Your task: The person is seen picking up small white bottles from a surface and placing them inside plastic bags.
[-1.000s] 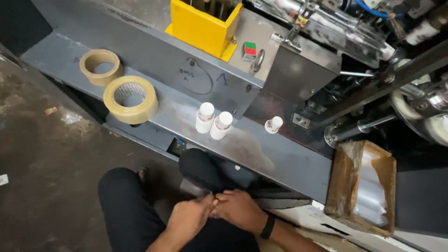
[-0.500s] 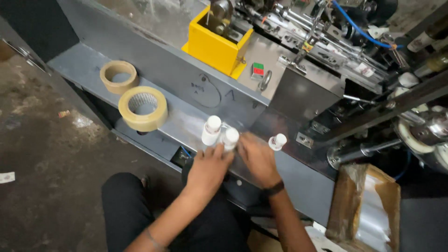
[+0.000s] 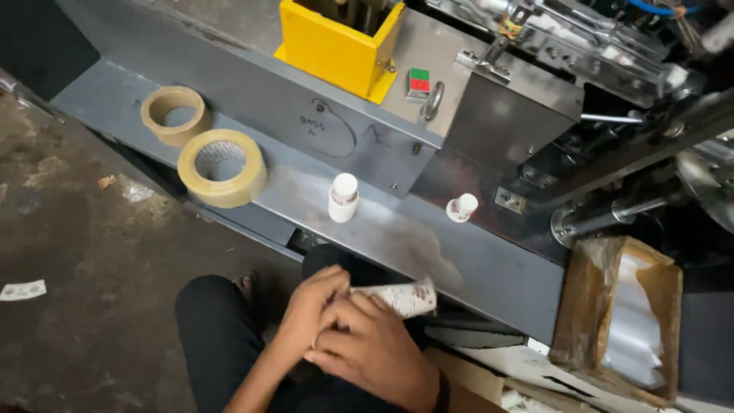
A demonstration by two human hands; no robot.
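A small white paper cup (image 3: pixel 404 297) with red marks is held low in the middle of the view, in front of the grey metal tabletop (image 3: pixel 428 252) of a machine and above the person's knee in dark trousers (image 3: pixel 218 336). The cup is turned on its side, with one end pointing to the right, and only this right part is seen, because the rest is covered by the fingers. The left hand (image 3: pixel 310 310) is closed around the left part of the cup from above, with the fingers bent over it. The right hand (image 3: pixel 375 352) is placed just under and in front of the cup; its fingers are curled against the cup and against the left hand, so both hands are gripping the same cup. A dark band (image 3: pixel 441 386) is worn on the right wrist. On the tabletop, a stack of white cups (image 3: pixel 343 197) is set upright, well apart from the hands. Further to the right, one more small white cup (image 3: pixel 462 207) is seen close to the dark wall of the machine, tilted a little. At the left end of the tabletop two rolls of brown tape (image 3: pixel 222 167) are laid flat, the smaller roll (image 3: pixel 176 115) behind the bigger one, near each other. A yellow metal box (image 3: pixel 336 46) is mounted on the machine above. At the right, an open cardboard box (image 3: pixel 623 313) with clear plastic film inside is seen beside the machine.
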